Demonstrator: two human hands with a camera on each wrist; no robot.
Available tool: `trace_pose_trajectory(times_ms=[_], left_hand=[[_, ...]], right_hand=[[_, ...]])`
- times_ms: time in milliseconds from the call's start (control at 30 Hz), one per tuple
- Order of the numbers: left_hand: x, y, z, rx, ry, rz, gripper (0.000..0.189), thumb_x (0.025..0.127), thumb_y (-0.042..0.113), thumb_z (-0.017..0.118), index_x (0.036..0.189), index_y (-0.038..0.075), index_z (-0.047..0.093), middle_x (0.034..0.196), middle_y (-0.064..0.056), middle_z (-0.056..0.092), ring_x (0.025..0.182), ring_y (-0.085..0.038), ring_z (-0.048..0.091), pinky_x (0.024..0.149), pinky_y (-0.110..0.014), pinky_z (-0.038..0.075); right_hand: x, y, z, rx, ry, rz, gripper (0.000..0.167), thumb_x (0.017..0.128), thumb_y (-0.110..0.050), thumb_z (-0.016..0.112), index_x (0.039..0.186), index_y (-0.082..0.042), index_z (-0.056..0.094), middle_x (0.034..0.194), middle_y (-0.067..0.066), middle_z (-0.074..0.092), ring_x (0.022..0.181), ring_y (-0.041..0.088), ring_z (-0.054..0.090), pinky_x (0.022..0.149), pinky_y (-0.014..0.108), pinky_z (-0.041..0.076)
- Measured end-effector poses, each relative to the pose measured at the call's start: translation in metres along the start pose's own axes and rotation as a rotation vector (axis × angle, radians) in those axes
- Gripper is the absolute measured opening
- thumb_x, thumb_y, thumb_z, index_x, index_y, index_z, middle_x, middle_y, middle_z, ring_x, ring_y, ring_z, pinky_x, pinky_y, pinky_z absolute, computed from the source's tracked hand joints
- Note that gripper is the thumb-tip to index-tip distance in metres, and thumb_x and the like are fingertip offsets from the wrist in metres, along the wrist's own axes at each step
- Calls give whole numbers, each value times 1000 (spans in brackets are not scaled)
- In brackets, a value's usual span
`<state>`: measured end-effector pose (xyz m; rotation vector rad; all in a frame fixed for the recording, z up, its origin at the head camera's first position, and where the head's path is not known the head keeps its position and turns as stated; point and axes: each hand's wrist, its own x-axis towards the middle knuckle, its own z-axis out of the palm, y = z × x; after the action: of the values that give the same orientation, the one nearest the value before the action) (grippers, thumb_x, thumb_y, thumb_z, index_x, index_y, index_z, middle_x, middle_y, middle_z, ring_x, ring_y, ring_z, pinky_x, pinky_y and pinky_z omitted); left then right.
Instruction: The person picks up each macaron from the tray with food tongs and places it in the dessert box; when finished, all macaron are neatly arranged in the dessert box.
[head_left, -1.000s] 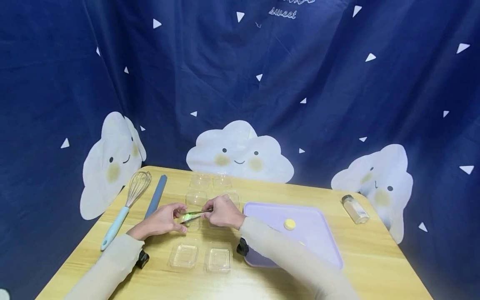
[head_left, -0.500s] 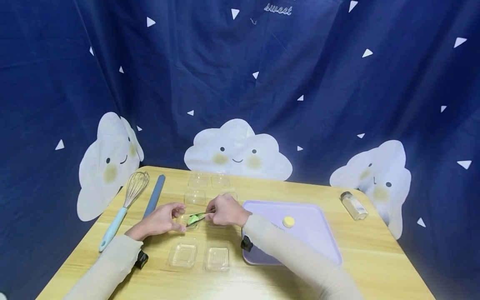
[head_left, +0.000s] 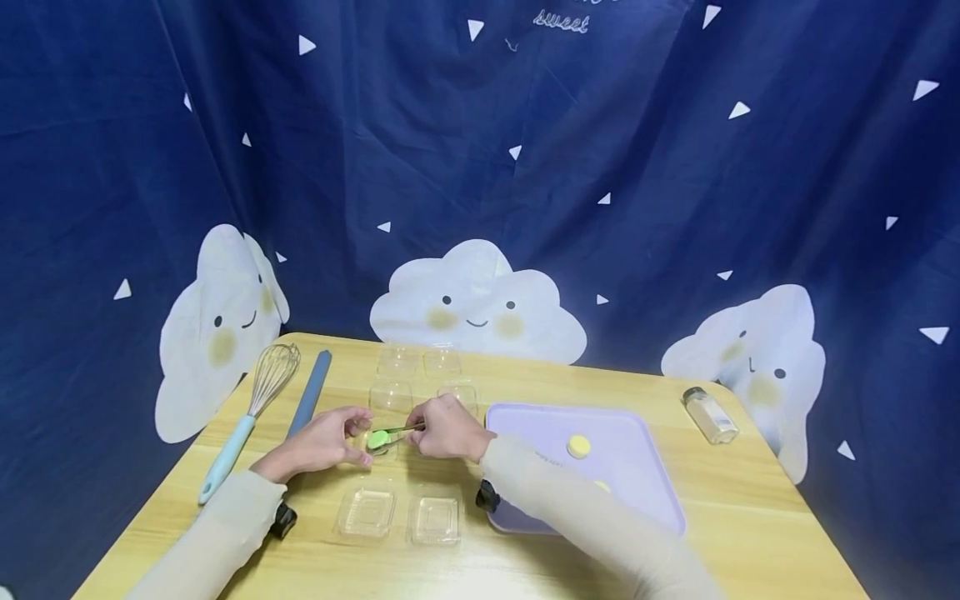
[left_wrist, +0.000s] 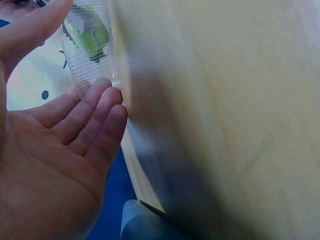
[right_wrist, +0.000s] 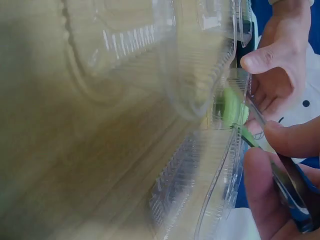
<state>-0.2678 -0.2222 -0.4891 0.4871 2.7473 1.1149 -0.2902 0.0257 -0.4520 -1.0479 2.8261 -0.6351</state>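
Observation:
My right hand (head_left: 450, 427) grips a pair of slim metal tongs (right_wrist: 287, 182) near the back row of boxes. Between the tong arms lies a round green macaron-like piece (head_left: 380, 439). In the left wrist view this green piece (left_wrist: 92, 37) shows through the ribbed wall of a clear plastic box (left_wrist: 82, 70), close to its base. My left hand (head_left: 326, 440) curves loosely beside that box, thumb and fingers apart, with fingertips (left_wrist: 107, 92) right at its wall. The right wrist view shows the left hand (right_wrist: 280, 65) beyond the box.
Two clear boxes (head_left: 367, 510) stand nearer the front. Open lids (head_left: 390, 394) rise behind. A purple tray (head_left: 637, 492) bears yellow round pieces (head_left: 578, 447). A whisk (head_left: 243, 433) and a blue-grey bar (head_left: 309, 396) lie left; a shaker jar (head_left: 709, 417) lies at the right.
The green piece turned between the tongs and now lies flatter, its round face showing more. The right hand shifted slightly; the left hand stayed by the box.

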Motion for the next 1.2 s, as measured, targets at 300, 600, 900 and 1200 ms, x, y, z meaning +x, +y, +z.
trace_pose_trajectory(times_ms=[300, 600, 900, 1200], left_hand=[[-1, -1, 0, 31, 5, 7, 84, 69, 35, 92, 138, 0, 57, 123, -9, 69, 104, -20, 61, 89, -34, 53], [-1, 0, -1, 59, 8, 25, 87, 70, 35, 92, 141, 0, 55, 123, -11, 68, 104, -20, 61, 89, -35, 53], [0, 2, -1, 61, 1, 21, 88, 71, 37, 91, 142, -1, 53, 123, -11, 67, 104, -20, 61, 90, -35, 53], [-3, 7, -10, 87, 97, 0, 81, 76, 42, 88, 137, -1, 57, 120, -12, 70, 104, -23, 64, 88, -40, 54]], right_hand=[[-3, 2, 0, 30, -12, 39, 12, 87, -23, 78, 95, -14, 80, 81, -6, 77, 60, -2, 57, 59, 13, 48], [-9, 6, -2, 66, 6, 53, 18, 89, -23, 78, 102, -11, 79, 86, -4, 77, 65, -2, 60, 63, 13, 51], [-17, 11, -9, 91, 63, 36, 22, 89, -25, 77, 106, -11, 78, 93, -2, 78, 71, -2, 61, 65, 12, 51], [-30, 19, -22, 311, 141, 67, 26, 91, -20, 76, 114, -7, 75, 102, 4, 78, 85, 3, 71, 74, 14, 57]])
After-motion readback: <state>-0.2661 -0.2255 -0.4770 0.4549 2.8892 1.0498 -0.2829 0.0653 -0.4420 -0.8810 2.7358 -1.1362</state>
